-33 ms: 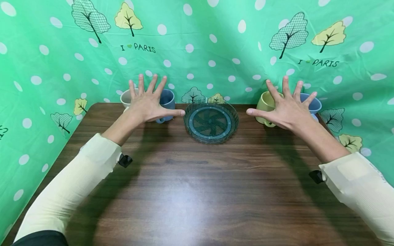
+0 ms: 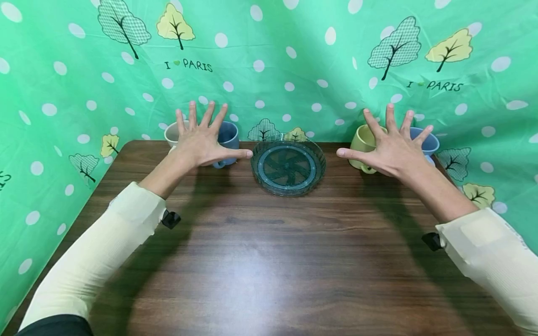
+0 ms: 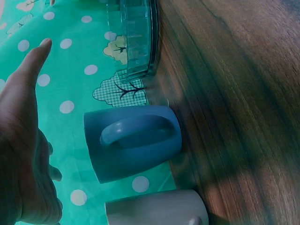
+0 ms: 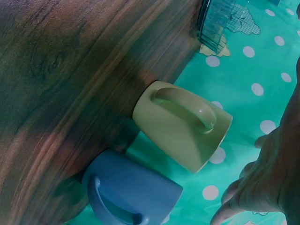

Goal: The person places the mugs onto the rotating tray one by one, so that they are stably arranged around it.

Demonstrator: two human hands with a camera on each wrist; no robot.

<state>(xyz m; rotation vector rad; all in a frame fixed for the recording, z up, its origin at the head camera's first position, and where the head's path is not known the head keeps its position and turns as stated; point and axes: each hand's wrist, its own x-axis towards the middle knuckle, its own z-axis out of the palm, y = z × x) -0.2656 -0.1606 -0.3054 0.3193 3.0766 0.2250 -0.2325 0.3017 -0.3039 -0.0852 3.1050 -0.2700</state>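
Note:
My left hand (image 2: 199,142) (image 3: 26,145) is spread flat with straight fingers, held above a whitish mug (image 2: 170,133) (image 3: 150,211) and a grey-blue mug (image 2: 229,142) (image 3: 136,161). It partly covers both in the head view. Likewise spread, my right hand (image 2: 392,149) (image 4: 262,183) hovers over a yellow-green mug (image 2: 360,147) (image 4: 173,129) and a blue mug (image 2: 429,142) (image 4: 136,185). The wrist views show a gap between each hand and the mugs. Between the two thumbs stands a clear, fluted round dish (image 2: 287,190) (image 3: 138,42) (image 4: 215,23).
All the mugs and the dish stand along the far edge of a dark wooden table (image 2: 269,252). Behind it hangs a green curtain (image 2: 290,70) with white dots and printed trees. Small black devices (image 2: 171,219) sit under both sleeve cuffs.

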